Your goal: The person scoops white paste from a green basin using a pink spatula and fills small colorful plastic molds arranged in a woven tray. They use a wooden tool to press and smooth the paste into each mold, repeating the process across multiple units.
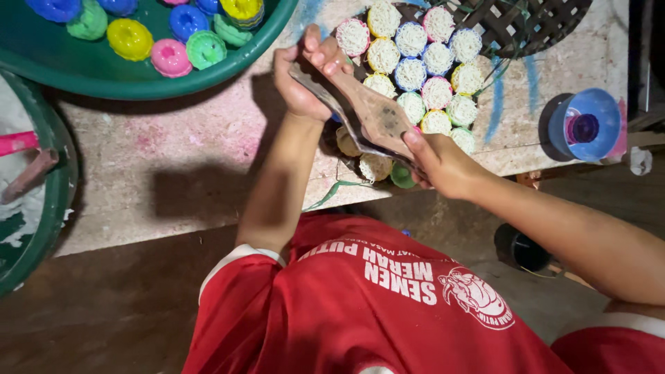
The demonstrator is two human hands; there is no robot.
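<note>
Rough pale concrete forms the counter (194,159), stained pink and blue in patches, with dark bare floor (104,305) below its near edge. Largest on it is a wide green plastic basin (104,73) at the far left, holding small ring-shaped plastic moulds (171,57) in yellow, pink, blue and green. A second green basin (52,208) shows at the left edge, with a pink-handled tool (17,143) lying across it. A dark woven lattice tray (526,24) sits at the far right, and just before it is a tight cluster of round moulds filled with white stringy noodles (422,73), rims pink, blue, yellow and green, touching one another in rows. A blue plastic cup (585,126) stands on the counter's right end, well apart from the cluster.

Held over the near side of the cluster is a worn brown flat wooden paddle (374,114), tilted, its narrow end toward the left. The left hand (305,76) grips that narrow end, fingers (320,55) curled and pressed together around it. The right hand (440,163) holds the wider end, thumb on top and fingers pinching the edge from beneath. Both forearms reach out from a red printed shirt (360,305).
</note>
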